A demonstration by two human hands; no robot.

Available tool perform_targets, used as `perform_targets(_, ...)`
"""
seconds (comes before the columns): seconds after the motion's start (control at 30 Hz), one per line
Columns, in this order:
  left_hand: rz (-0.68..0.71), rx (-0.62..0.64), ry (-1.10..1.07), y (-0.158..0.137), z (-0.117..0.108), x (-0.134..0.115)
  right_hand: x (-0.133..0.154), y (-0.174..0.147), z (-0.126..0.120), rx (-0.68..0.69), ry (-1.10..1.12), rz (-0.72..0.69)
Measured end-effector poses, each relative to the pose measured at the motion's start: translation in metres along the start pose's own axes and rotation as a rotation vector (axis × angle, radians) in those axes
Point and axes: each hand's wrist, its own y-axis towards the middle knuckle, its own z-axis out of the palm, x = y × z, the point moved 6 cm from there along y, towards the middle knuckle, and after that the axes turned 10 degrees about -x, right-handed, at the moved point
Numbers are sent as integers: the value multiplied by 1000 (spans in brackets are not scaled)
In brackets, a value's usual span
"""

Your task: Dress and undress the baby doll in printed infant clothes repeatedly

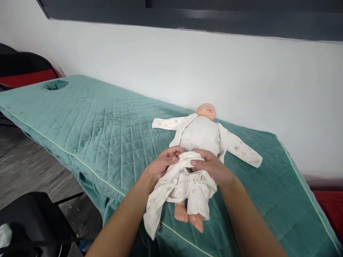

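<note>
A baby doll (pixel 205 110) lies on its back on the green quilted bed cover, its head toward the wall and its bare feet toward me. A white printed long-sleeved top (pixel 243 149) is on the doll, spread open with both sleeves out to the sides. White printed baby trousers (pixel 200 191) are bunched over the doll's lower body, one leg around its foot and the other hanging loose at the left. My left hand (pixel 165 160) pinches the waistband on the left. My right hand (pixel 211 166) grips the waistband on the right.
The green quilted cover (pixel 102 125) drapes over a long bed with a face hole (pixel 56 84) at its far left end. A white wall (pixel 160 60) runs behind. A black chair (pixel 29 217) stands at the lower left, and red-seated chairs (pixel 29 76) stand beyond the bed.
</note>
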Motion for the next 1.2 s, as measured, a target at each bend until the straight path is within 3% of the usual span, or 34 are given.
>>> perform_targets(0.13, -50, 103, 48, -5, 6, -2, -10, -1, -8, -87, 165, 30)
perform_targets(0.43, -56, 120, 176, -9, 6, -2, -11, 1, -17, -199, 198, 5)
perform_targets(0.53, -117, 71, 205, -9, 2, 5, -12, 2, -14, -219, 175, -32)
perform_targets(0.63, -88, -55, 138, -7, -6, 8, -9, 2, -9, -212, 57, -56)
perform_targets(0.7, -20, -131, 73, -5, -11, 6, -4, 2, -4, -182, -84, -95)
perform_targets(0.8, 60, -213, 9, -2, -14, 3, 4, -3, 10, -15, -278, -158)
perform_targets(0.93, 71, -240, -9, 1, -15, 3, -3, -11, 18, 150, -391, -49)
perform_targets(1.07, 76, -201, 49, -1, -11, 2, -11, -9, 8, 50, -136, 10)
perform_targets(1.2, 25, 2, 267, -11, 6, -6, -16, -2, -8, -128, 206, 26)
